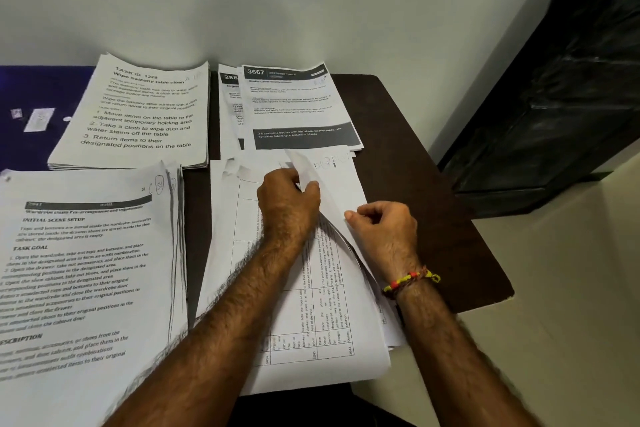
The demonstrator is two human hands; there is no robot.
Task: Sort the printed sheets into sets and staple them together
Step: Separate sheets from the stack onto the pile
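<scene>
A pile of sheets printed with a sideways table [294, 322] lies in front of me on the dark table [433, 204]. Its top sheet [332, 180] is lifted and curled over to the right, blank side up. My left hand [287, 204] pinches that sheet near its upper edge. My right hand [384, 229], with a red and yellow thread at the wrist, grips the same sheet's right edge. Three more piles lie around: the wardrobe pile [86, 270] at the near left, the "Wipe balcony table clean" pile [138, 114] at the far left, the "3667" pile [298, 107] at the back. No stapler is in view.
A blue cloth surface [20, 149] at the far left carries a small white packet [38, 120] and tiny bits. A white wall runs along the back. A black cabinet [561, 97] stands to the right, beyond the table's right edge.
</scene>
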